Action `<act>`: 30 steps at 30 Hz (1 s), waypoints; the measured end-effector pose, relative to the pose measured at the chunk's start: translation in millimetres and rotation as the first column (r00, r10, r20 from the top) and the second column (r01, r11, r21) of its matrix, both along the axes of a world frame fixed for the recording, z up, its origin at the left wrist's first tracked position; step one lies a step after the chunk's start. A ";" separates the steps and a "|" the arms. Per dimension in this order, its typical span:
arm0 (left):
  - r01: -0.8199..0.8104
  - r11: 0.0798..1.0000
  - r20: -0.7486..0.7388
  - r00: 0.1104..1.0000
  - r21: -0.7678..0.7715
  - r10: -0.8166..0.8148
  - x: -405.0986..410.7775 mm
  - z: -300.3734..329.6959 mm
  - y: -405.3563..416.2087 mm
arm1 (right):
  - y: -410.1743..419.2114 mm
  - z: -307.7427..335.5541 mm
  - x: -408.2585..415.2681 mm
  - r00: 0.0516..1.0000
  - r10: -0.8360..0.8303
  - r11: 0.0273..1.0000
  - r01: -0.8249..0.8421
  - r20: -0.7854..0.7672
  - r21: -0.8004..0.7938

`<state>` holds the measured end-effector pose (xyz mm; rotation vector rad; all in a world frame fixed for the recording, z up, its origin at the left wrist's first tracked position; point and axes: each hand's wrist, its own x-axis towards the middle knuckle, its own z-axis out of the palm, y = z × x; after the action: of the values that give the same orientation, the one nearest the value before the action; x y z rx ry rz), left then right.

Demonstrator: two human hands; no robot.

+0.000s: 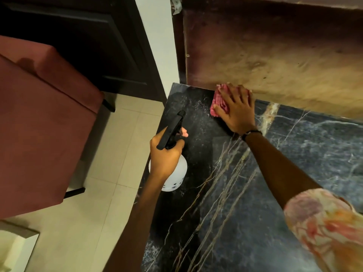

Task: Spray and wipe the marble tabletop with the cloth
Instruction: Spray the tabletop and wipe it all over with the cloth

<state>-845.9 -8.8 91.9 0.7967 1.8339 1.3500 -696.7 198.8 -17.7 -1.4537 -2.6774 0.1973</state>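
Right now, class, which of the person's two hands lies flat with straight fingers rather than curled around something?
The right hand: it presses flat on the red cloth at the tabletop's far corner. The left hand grips the spray bottle.

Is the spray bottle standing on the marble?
No, the left hand grips the spray bottle by its neck, tilted over the tabletop edge.

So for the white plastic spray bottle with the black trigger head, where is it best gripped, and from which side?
Around the neck under the black head, from behind, as the left hand grips the white plastic spray bottle: the narrow neck fits a fist and puts a finger on the trigger.
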 end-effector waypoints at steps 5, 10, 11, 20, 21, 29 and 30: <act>0.008 1.000 -0.003 1.000 -0.008 -0.008 4.3 -3.7 -2.8 | -26.2 -5.3 -43.1 0.995 0.093 0.996 -0.093 0.038 -0.001; 0.021 0.999 -0.034 0.999 -0.042 -0.023 11.0 -7.9 -3.0 | -65.5 -12.0 9.4 0.960 0.281 0.959 -0.281 0.001 0.028; 0.026 0.999 -0.030 0.999 -0.041 -0.027 13.2 -7.8 -1.7 | -62.9 -12.8 28.9 0.965 0.264 0.964 -0.264 -0.004 0.025; 0.099 0.995 -0.056 0.993 -0.032 -0.101 24.2 -5.6 -1.7 | -1.3 -2.8 47.5 0.978 -0.205 0.978 0.203 -0.030 -0.051; 0.106 0.994 -0.066 0.992 -0.035 -0.108 25.7 -6.6 -3.0 | -2.1 -3.8 36.4 0.980 -0.200 0.978 0.199 -0.018 -0.060; 0.160 0.985 -0.046 0.986 -0.055 -0.163 41.0 -10.4 -4.8 | -57.6 -9.2 94.5 0.995 0.101 0.995 -0.101 -0.009 0.022; 0.164 0.985 -0.044 0.985 -0.057 -0.167 42.2 -10.0 -4.7 | -55.8 -7.8 112.4 0.998 0.066 0.998 -0.066 -0.013 0.013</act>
<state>-803.7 -13.5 81.9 0.9398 1.7899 1.1815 -584.3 143.1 -25.5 -1.3570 -2.7130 0.1938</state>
